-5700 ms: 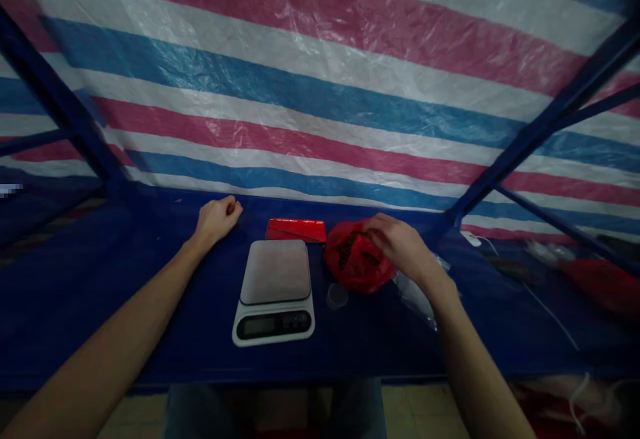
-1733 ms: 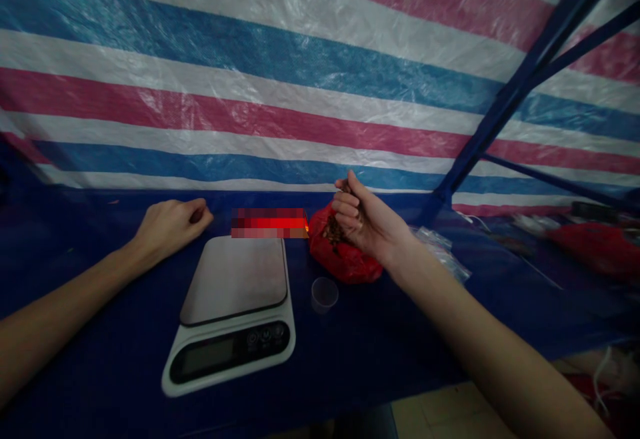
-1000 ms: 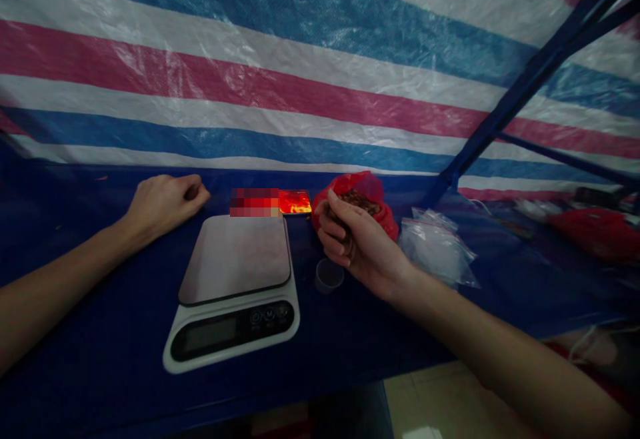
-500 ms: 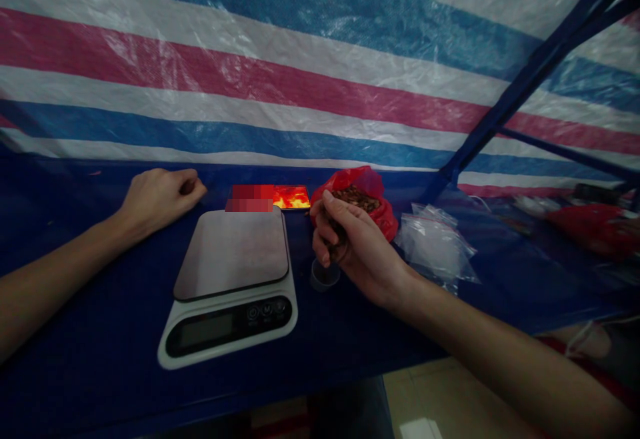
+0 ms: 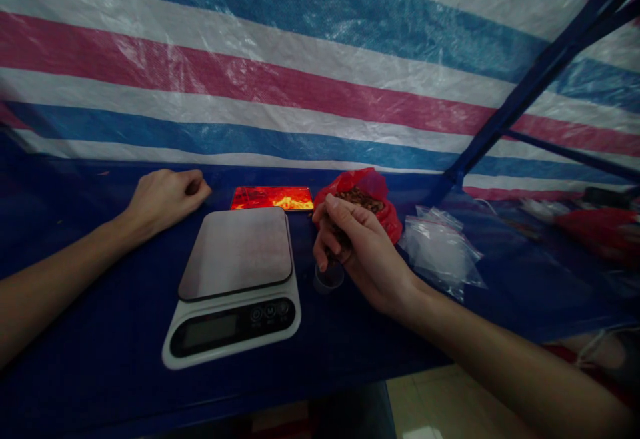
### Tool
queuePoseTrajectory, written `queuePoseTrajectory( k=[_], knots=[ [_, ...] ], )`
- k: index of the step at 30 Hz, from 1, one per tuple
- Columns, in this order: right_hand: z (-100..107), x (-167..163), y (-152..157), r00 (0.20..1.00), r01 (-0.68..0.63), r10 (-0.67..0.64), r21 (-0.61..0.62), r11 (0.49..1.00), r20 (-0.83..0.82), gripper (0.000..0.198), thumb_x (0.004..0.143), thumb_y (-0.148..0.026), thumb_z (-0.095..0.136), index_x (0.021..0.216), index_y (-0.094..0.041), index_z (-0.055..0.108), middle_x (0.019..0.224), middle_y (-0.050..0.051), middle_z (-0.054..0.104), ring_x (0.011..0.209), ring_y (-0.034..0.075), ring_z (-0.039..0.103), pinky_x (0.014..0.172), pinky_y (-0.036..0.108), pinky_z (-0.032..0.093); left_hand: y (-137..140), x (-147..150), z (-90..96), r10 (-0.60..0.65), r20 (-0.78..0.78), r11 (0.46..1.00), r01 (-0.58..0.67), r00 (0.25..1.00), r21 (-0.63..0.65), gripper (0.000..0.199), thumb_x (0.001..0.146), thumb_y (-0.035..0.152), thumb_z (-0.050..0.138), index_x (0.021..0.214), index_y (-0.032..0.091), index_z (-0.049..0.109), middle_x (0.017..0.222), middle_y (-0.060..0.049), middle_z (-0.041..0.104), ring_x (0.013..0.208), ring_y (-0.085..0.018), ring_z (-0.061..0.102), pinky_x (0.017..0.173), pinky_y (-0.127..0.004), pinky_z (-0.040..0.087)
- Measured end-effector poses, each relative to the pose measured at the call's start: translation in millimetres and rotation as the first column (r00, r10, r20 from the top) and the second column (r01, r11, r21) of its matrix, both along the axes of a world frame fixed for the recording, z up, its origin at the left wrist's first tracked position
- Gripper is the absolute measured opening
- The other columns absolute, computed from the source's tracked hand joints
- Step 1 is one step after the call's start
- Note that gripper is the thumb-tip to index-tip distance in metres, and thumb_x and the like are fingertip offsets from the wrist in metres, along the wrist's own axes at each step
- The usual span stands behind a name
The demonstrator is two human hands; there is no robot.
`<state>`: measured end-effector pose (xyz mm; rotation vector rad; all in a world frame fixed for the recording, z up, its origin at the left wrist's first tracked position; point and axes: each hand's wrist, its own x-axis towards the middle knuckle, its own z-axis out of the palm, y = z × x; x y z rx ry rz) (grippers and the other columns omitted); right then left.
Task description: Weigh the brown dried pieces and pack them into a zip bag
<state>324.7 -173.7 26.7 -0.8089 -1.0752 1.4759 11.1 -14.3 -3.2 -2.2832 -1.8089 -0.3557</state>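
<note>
Left hand (image 5: 167, 199): resting on the desk (image 5: 120, 332), fingers loosely curled, nothing seen in them. Scale (image 5: 240, 252): at four o'clock from it. Cup (image 5: 329, 284): upright, round, no long axis, at six o'clock from the right fingertips; contact cannot be told. Right hand (image 5: 367, 249): the nearer one, fingers part-closed on brown bits (image 5: 343, 239). Red bag (image 5: 393, 225): just behind, at twelve o'clock. Desk surface runs from cup to near edge at six o'clock.
</note>
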Motion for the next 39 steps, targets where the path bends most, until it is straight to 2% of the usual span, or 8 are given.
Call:
queuePoseTrajectory(
  k=[3, 6, 12, 15, 21, 29, 33, 39],
  knots=[
    [0, -1, -1, 1.000, -0.008, 0.007, 0.017, 1.000, 0.020, 0.036, 0.099, -0.052, 0.071, 0.088, -0.018, 0.068, 0.055, -0.008, 0.049, 0.049, 0.010, 0.062, 0.049, 0.019, 0.044, -3, 0, 1.4, -0.041, 0.033, 0.999, 0.040, 0.999, 0.018, 0.043, 0.089, 0.057, 0.032, 0.078, 0.031, 0.064, 0.073, -0.009, 0.067, 0.073, -0.032, 0.062, 0.071, -0.040, 0.039],
    [0, -1, -1, 0.999, -0.017, 0.017, 0.015, 1.000, 0.032, 0.035, 0.102, -0.049, 0.068, 0.088, -0.017, 0.068, 0.055, -0.008, 0.051, 0.049, 0.011, 0.063, 0.049, 0.019, 0.045, -5, 1, 3.0, -0.025, 0.081, 1.000, 0.026, 0.996, -0.001, 0.040, 0.087, 0.056, 0.037, 0.080, 0.032, 0.069, 0.073, -0.009, 0.068, 0.077, -0.034, 0.064, 0.075, -0.043, 0.042],
    [-2, 1, -2, 0.999, -0.022, 0.021, 0.022, 1.000, 0.043, 0.034, 0.104, -0.048, 0.065, 0.089, -0.018, 0.066, 0.059, -0.006, 0.055, 0.051, 0.011, 0.063, 0.049, 0.019, 0.045, -7, 3, 3.7, -0.051, 0.120, 0.999, 0.048, 0.991, 0.024, 0.038, 0.089, 0.057, 0.036, 0.075, 0.037, 0.066, 0.070, -0.009, 0.067, 0.074, -0.035, 0.062, 0.072, -0.044, 0.040],
    [-2, 1, -1, 0.999, -0.019, 0.018, 0.024, 1.000, 0.040, 0.033, 0.103, -0.047, 0.066, 0.087, -0.018, 0.067, 0.063, -0.006, 0.055, 0.049, 0.009, 0.061, 0.046, 0.019, 0.044, -5, 2, 2.4, -0.054, 0.076, 0.998, 0.051, 0.996, 0.043, 0.040, 0.091, 0.056, 0.034, 0.073, 0.034, 0.062, 0.071, -0.009, 0.067, 0.073, -0.033, 0.063, 0.069, -0.042, 0.039],
    [-3, 0, -2, 0.999, -0.016, 0.016, 0.001, 1.000, 0.036, 0.030, 0.101, -0.043, 0.067, 0.084, -0.018, 0.066, 0.066, -0.006, 0.053, 0.047, 0.008, 0.056, 0.044, 0.020, 0.041, 3, 1, -0.9, 0.016, -0.020, 1.000, -0.016, 1.000, 0.012, 0.036, 0.089, 0.049, 0.036, 0.076, 0.024, 0.059, 0.074, -0.010, 0.068, 0.072, -0.030, 0.067, 0.066, -0.037, 0.034],
    [-4, -1, -1, 0.997, 0.063, -0.063, 0.005, 0.998, 0.034, 0.031, 0.100, -0.045, 0.066, 0.083, -0.019, 0.065, 0.066, -0.007, 0.048, 0.045, 0.007, 0.051, 0.043, 0.021, 0.035, 5, -1, -3.0, 0.014, -0.017, 1.000, -0.014, 1.000, 0.016, 0.039, 0.088, 0.051, 0.035, 0.079, 0.024, 0.061, 0.074, -0.008, 0.067, 0.071, -0.028, 0.064, 0.066, -0.035, 0.033],
    [-3, -2, -2, 0.998, 0.054, -0.054, -0.001, 0.999, 0.023, 0.030, 0.100, -0.044, 0.066, 0.084, -0.019, 0.065, 0.065, -0.007, 0.048, 0.047, 0.008, 0.052, 0.045, 0.021, 0.038, 6, -1, -2.7, 0.016, -0.028, 1.000, -0.016, 0.999, 0.016, 0.039, 0.088, 0.051, 0.034, 0.080, 0.024, 0.062, 0.075, -0.008, 0.068, 0.072, -0.029, 0.064, 0.066, -0.036, 0.034],
    [3, -2, -5, 0.999, 0.032, -0.032, -0.019, 0.999, 0.010, 0.030, 0.100, -0.044, 0.066, 0.083, -0.019, 0.066, 0.064, -0.007, 0.049, 0.046, 0.007, 0.051, 0.043, 0.020, 0.035, 2, 2, 0.1, 0.020, -0.016, 1.000, -0.020, 1.000, 0.002, 0.037, 0.087, 0.050, 0.035, 0.076, 0.025, 0.059, 0.074, -0.009, 0.067, 0.071, -0.029, 0.063, 0.066, -0.037, 0.035]
  ],
)
